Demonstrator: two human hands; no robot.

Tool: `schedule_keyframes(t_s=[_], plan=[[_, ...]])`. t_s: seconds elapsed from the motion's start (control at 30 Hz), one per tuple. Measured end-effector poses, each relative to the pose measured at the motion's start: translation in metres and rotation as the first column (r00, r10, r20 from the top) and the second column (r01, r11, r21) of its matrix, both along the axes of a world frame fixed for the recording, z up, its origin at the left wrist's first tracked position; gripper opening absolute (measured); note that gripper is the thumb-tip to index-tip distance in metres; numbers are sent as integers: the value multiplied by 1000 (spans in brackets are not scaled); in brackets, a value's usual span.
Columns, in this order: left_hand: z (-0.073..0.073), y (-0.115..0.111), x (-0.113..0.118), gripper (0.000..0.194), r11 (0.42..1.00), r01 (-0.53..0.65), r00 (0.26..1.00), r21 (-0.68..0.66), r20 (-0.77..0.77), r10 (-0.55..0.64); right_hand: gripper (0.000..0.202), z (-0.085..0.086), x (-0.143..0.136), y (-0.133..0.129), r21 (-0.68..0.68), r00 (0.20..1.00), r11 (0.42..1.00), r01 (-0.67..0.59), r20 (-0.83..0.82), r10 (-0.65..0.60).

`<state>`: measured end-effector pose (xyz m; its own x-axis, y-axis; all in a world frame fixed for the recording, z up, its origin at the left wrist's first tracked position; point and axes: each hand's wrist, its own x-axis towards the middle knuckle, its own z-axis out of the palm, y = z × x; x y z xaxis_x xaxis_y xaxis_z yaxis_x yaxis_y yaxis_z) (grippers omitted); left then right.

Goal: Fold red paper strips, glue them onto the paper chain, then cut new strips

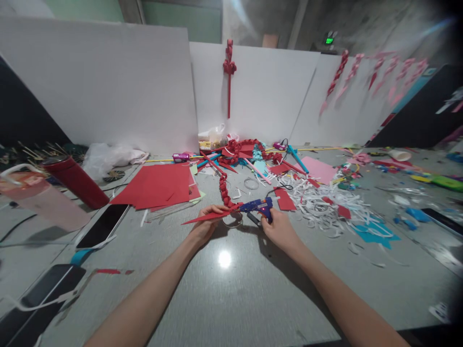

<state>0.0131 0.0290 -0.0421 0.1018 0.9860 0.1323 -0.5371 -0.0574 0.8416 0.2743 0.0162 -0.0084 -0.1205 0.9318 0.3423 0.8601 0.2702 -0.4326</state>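
My left hand [207, 222] is closed on a pointed red paper piece [202, 218], its tip sticking out to the left. From the piece's right end a folded red paper chain [224, 192] runs away from me over the table. My right hand [279, 226] grips a blue hot glue gun [258, 206] by its handle. The gun's nozzle points left and meets or nearly meets the right end of the red piece; the exact contact is too small to tell. A clear ring-shaped object [232, 221] lies just beneath, partly covered.
Red paper sheets [159, 185] lie to the left, near a phone [103, 225], a red bottle [77, 182] and a pink tumbler [43, 197]. White paper shreds [325, 202] are heaped at right. Behind, a white partition [260, 96] carries a hanging red paper ornament [229, 72].
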Motion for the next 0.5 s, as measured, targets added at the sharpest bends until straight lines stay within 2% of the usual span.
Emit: schedule_keyframes(t_s=[0.5], plan=[[4,-2,0,26,1000,4,1000,11,-24,-4,17,1,-2,-2,-1,999,1000,1,-36,-1]])
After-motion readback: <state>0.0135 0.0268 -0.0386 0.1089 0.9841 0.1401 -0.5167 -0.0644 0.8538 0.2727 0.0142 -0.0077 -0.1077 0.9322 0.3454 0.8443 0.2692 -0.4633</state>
